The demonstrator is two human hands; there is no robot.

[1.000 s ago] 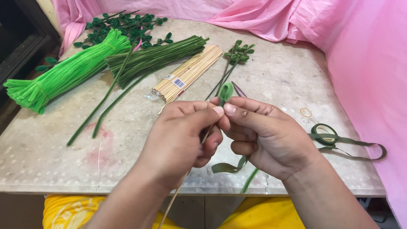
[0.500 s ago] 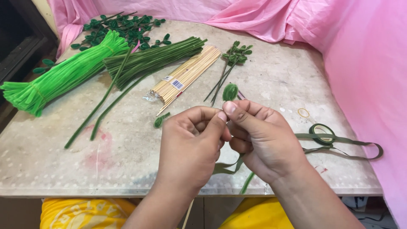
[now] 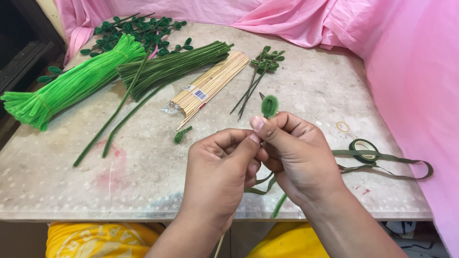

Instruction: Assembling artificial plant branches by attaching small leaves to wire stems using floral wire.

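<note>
Looking down from my head camera, I am holding both hands close together over the near edge of the table (image 3: 57, 191). My right hand (image 3: 299, 160) is pinching a small green leaf (image 3: 269, 105) between thumb and forefinger, so the leaf is sticking up just above my fingertips. My left hand (image 3: 222, 172) is pressing its thumb and forefinger together right against the right hand's fingers, pinching the stem below the leaf; the stem itself is hidden between my fingers. A green tape (image 3: 260, 190) is trailing out under my hands.

To the right, a tape roll (image 3: 364, 149) is lying with its loose end stretched toward the pink cloth (image 3: 411, 71), and a rubber band (image 3: 343, 126) is sitting near it. Beyond my hands are lying a pack of sticks (image 3: 210, 86), a few leafed stems (image 3: 260, 71), a dark green bundle (image 3: 177, 64) and a bright green bundle (image 3: 71, 86). One loose leaf (image 3: 180, 135) is lying just beside the sticks.
</note>
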